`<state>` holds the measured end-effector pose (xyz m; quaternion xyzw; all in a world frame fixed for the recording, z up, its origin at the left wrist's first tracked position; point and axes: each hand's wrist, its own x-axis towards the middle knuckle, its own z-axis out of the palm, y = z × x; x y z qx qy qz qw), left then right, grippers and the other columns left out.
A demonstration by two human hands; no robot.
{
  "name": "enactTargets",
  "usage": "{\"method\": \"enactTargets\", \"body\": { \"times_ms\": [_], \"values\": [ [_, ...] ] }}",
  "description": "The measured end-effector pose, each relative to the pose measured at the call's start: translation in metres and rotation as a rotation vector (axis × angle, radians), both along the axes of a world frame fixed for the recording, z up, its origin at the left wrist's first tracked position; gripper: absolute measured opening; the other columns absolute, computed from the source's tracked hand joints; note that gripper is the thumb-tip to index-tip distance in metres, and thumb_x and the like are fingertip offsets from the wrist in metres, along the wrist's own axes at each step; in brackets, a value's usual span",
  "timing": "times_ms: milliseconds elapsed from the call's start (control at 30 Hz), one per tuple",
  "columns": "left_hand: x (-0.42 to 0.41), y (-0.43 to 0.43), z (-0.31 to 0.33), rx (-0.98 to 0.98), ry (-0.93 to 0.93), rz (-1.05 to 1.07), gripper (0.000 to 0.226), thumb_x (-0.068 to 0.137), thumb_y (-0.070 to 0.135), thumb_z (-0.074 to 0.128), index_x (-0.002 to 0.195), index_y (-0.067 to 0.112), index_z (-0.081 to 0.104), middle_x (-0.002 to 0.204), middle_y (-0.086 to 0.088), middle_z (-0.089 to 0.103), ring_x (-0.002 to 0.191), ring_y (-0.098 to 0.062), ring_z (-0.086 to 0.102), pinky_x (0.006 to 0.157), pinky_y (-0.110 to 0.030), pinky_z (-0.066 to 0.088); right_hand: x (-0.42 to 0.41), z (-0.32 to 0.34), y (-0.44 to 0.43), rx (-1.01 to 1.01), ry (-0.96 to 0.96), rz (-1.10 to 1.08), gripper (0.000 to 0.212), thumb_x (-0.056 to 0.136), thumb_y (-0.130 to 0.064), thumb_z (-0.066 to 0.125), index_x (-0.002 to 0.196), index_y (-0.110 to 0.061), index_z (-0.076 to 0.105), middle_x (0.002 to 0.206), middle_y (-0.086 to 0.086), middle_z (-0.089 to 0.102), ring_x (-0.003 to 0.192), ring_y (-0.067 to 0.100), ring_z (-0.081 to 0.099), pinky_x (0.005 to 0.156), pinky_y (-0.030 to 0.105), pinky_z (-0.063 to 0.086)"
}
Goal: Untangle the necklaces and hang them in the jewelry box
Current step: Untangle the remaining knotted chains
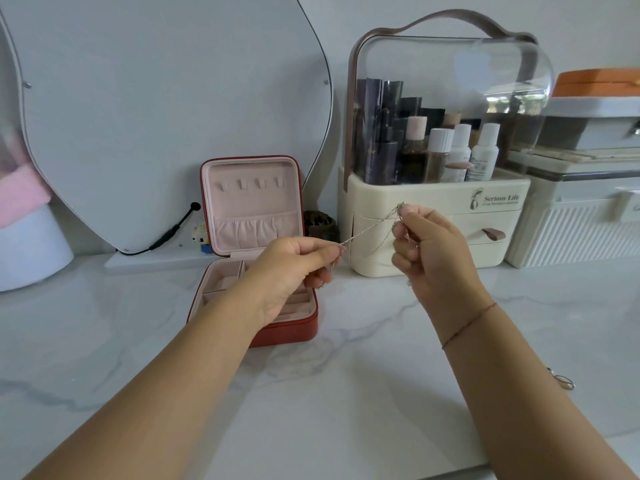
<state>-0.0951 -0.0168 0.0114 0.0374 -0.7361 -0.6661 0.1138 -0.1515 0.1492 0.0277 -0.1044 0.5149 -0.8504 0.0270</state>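
A thin silver necklace chain (369, 228) stretches taut between my two hands above the marble counter. My left hand (294, 271) pinches its lower end near the jewelry box. My right hand (429, 251) pinches the upper end, with loops of chain hanging across its fingers. The red jewelry box (301, 327) stands open on the counter behind my left hand. Its pink lid lining shows a row of small hooks (249, 183) with nothing hanging on them and a gathered pocket below. Another bit of silver jewelry (562, 379) lies on the counter at the right.
A cream cosmetics organizer (433, 199) with a clear dome and bottles stands right behind my hands. White storage boxes (571, 230) sit at the far right. A curved mirror (156, 116) with a black cable leans on the wall at the left.
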Motion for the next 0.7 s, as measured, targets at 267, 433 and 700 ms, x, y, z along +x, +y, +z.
{"method": "enactTargets", "body": {
  "times_ms": [267,433,700],
  "values": [
    [-0.002,-0.005,0.01,0.441,0.057,0.009,0.018,0.093,0.019,0.055,0.078,0.012,0.063,0.068,0.001,0.062,0.065,-0.01,0.059,0.067,-0.023,0.054,-0.003,-0.009,-0.002,0.413,0.141,-0.277,0.007,0.087,-0.022,0.065,0.081,-0.019,0.062,0.052,-0.007,0.055,0.046,0.006,0.037,0.055,0.026,0.028],
    [-0.001,-0.007,0.011,0.747,0.058,-0.109,0.025,0.092,0.026,0.051,0.07,0.015,0.051,0.076,-0.003,0.066,0.081,-0.018,0.065,0.095,-0.044,0.049,-0.003,-0.012,-0.003,0.543,0.189,-0.277,0.008,0.087,-0.022,0.066,0.085,-0.014,0.065,0.053,-0.005,0.057,0.036,0.003,0.036,0.045,0.024,0.029],
    [0.0,-0.006,0.01,0.695,0.063,-0.195,0.012,0.095,0.022,0.046,0.086,0.017,0.053,0.096,-0.007,0.072,0.091,-0.024,0.069,0.09,-0.044,0.051,-0.009,-0.014,-0.003,0.532,0.186,-0.311,0.006,0.087,-0.024,0.065,0.083,-0.02,0.064,0.049,-0.008,0.059,0.044,0.007,0.042,0.059,0.03,0.032]
  ]
}}
